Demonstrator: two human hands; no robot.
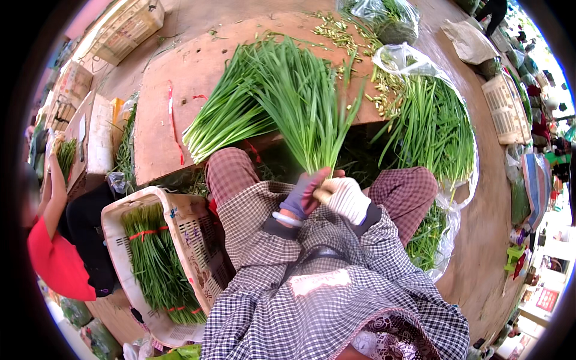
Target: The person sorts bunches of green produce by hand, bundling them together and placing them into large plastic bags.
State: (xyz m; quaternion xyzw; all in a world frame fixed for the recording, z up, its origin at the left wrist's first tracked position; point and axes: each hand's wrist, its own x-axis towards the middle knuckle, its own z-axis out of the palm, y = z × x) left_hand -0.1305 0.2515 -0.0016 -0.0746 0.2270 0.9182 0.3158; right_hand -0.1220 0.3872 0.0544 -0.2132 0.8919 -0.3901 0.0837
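Note:
A bunch of long green leaves, probably garlic chives [299,99], is gripped at its stem ends by my left hand [307,191], in a purple glove. My right hand [344,198], in a white striped glove, is closed at the same stem ends, touching the left; whether it pinches a stem is hidden. Behind and left of the held bunch, a pile of the same leaves [229,117] lies on a wooden board [157,99]. Red ties [171,121] lie on the board's left part. An open plastic bag [472,180] of loose leaves stands at the right.
A plastic crate [180,234] with red-tied bunches [157,265] stands left of my knees. Cut stem pieces [339,36] litter the board's far right. Beyond it lies another filled bag [396,22]. A person in red [58,261] sits at the far left, near a knife [82,137] on a box.

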